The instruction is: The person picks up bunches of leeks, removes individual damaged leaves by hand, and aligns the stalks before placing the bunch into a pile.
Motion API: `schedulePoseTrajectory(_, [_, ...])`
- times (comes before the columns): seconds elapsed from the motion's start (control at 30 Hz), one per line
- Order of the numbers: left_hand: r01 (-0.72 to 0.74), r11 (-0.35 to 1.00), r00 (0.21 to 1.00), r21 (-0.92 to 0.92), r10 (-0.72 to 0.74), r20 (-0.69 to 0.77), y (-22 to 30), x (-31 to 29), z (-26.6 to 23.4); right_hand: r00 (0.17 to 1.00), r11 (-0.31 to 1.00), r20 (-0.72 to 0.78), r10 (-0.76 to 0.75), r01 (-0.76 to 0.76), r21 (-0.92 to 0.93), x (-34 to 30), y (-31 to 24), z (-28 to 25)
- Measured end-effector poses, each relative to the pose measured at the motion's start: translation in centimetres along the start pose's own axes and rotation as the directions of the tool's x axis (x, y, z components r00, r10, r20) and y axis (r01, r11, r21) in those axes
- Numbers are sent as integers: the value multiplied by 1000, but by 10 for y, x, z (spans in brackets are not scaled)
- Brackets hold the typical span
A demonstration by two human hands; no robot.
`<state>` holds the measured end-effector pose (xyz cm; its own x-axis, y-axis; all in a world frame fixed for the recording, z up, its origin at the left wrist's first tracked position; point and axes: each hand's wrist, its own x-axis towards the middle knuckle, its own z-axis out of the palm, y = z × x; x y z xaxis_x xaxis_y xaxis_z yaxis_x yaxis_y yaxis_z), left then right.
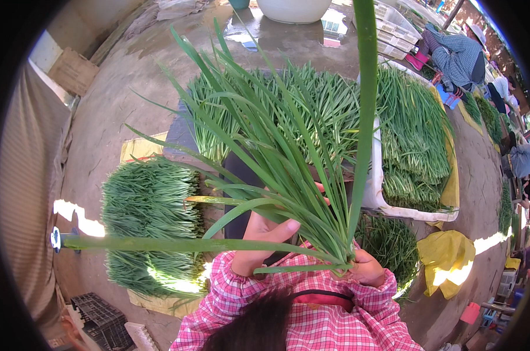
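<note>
A loose bunch of garlic chives [288,158] fans up and away from me, with long flat green leaves. Its pale base ends are gathered in my right hand [367,268], whose fingers are closed round them. My left hand [271,231] cradles the leaves from behind and below; its thumb shows, and fingertips peek between the leaves, while the rest is hidden. One leaf sticks out far to the left across my sleeve, and another rises close to the camera. Beyond the bunch, more chives [323,99] lie on a dark surface, partly covered by the leaves.
On the left, a thick stack of chives [151,222] rests on yellow sacking. A white crate [377,175] full of chives stands on the right, beside a yellow cloth [446,263]. A black crate [101,319] sits lower left. Another person [458,55] bends at the far right.
</note>
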<state>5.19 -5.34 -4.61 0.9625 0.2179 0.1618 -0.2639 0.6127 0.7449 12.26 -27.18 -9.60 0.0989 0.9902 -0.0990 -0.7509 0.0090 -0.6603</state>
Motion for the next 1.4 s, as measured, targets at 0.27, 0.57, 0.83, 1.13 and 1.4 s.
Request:
schedulePoseTrajectory(0.27, [22, 1000, 994, -3, -22, -110, -1, 0, 3, 1000, 1000, 2, -6, 6, -22, -3, 2, -2])
schedulePoseTrajectory(0.57, [16, 993, 984, 114, 4, -180, -5, 1, -6, 994, 975, -87, 70, -87, -205, -6, -2, -2])
schedulePoseTrajectory(0.83, [32, 999, 993, 15, -30, -117, 5, 8, 7, 999, 984, -45, 31, -39, -176, 2, -10, 9])
schedulePoseTrajectory(1.13, [90, 996, 995, 24, -89, -44, 6, 12, 1, 982, 964, -148, 119, -150, -221, -4, -10, 6])
schedulePoseTrajectory(1.4, [144, 988, 988, 48, -140, -65, 6, 15, -9, 991, 960, -89, 95, -115, -254, 3, -1, 0])
